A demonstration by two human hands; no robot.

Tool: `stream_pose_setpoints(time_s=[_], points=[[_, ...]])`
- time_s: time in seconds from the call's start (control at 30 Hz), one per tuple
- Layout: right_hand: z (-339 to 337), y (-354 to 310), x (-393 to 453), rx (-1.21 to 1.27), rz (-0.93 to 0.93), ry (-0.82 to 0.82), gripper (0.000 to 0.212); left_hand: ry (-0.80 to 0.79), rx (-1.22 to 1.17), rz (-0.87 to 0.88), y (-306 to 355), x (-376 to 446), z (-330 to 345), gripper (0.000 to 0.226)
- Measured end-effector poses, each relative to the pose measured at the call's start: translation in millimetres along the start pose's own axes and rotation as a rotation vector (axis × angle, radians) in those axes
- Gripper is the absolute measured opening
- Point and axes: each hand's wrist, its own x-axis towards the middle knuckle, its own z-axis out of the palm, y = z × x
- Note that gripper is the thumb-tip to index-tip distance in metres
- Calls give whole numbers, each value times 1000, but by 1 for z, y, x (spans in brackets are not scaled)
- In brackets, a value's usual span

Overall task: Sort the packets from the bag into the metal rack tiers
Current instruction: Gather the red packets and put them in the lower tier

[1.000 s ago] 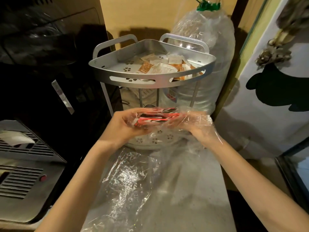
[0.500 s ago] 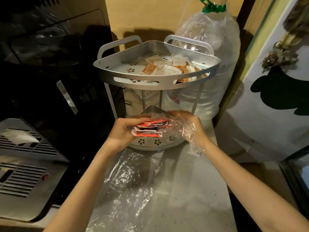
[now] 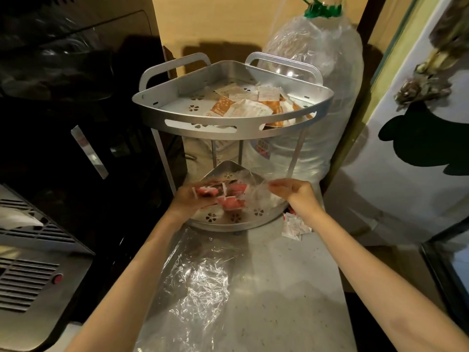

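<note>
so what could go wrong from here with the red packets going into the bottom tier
1. The red packets are tumbling loose over the lower tier; some may slide off its low front rim. One packet already lies on the counter beside the rack.
2. The right hand pinches the clear bag over the tier, so the film could drag packets back out.

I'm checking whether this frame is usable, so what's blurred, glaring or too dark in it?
Head view: motion blur smears the left hand, right hand and red packets; glare streaks the clear plastic on the counter; the black appliance at left is nearly lost in shadow; the upper tier is sharp; wide-angle bending at the edges.
</note>
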Motion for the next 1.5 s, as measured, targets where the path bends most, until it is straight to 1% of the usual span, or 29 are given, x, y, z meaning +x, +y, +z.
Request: stream_pose_setpoints(time_s=[0.07,0.17,0.3,0.37,0.5,0.6,0.73,0.83,0.93,1.07,1.3,1.43,1.5], points=[[-4,5,4,57,39,30,19,45,-51,-22,1,0,-1,46],[-7,4,5,106,85,34,26,162,-128,-5,1,-2,-5,44],[-8,4,6,174,115,16,26,329,-237,-58,-4,-7,-7,29],[-9,4,6,192,126,3,23,375,-258,-76,-9,-9,-6,23],[-9,3,8,230,152,-10,13,367,-265,-76,-9,-16,-6,23],[-11,-2,9,247,172,-7,13,368,-278,0,6,-19,-6,14],[-16,-14,10,337,209,-18,16,341,-284,113,28,-19,-8,25],[-21,-21,10,415,230,-60,17,316,-261,159,38,-21,-13,28],[-23,-27,9,501,212,-81,17,338,-217,222,50,-23,-19,28],[-22,-29,8,577,202,-126,29,331,-161,263,55,-25,-23,29],[-25,-29,9,673,102,-156,19,384,-157,380,70,-40,-18,24],[-27,-30,8,704,104,-178,25,403,-172,420,69,-46,-17,22],[-25,-31,7,739,90,-215,27,408,-145,428,65,-46,-18,22]])
